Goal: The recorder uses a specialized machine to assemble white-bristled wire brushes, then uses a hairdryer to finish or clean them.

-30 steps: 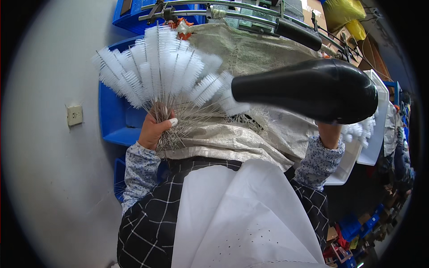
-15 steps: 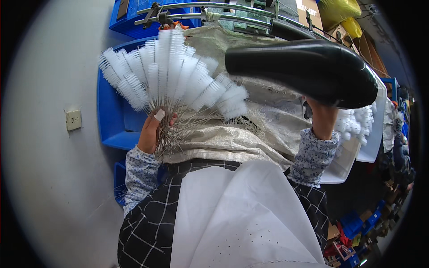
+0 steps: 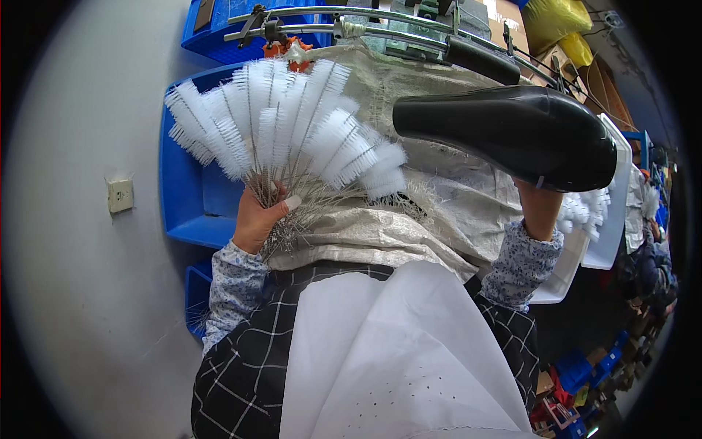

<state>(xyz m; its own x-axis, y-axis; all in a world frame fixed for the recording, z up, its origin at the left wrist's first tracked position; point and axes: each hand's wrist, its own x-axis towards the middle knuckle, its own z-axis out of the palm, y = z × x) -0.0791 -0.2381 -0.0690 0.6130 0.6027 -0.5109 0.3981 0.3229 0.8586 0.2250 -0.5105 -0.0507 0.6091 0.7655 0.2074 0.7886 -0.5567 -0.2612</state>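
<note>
My left hand [image 3: 262, 217] is closed round the thin wire stems of a bunch of white bristle brushes [image 3: 281, 121]. The brush heads fan out above it, and the loose stem ends hang over a pale woven cloth. On the right, my right hand [image 3: 537, 201] grips a black hair dryer [image 3: 512, 132] from below. The dryer's nozzle points left toward the brush heads, with a gap between them. Its body hides most of my right hand's fingers.
A blue tub [image 3: 191, 208] stands behind the brushes on the left. The woven cloth [image 3: 431, 212] covers the work surface. Metal rails [image 3: 395, 34] cross the far side. At right, a white bin [image 3: 620, 197] stands beside more white brushes [image 3: 585, 212]. Another person [image 3: 647, 267] is farther right.
The hair dryer has shifted a little right and down, its nozzle farther from the brushes. My left hand has turned, its thumb now across the stems, and the brush heads have spread differently.
</note>
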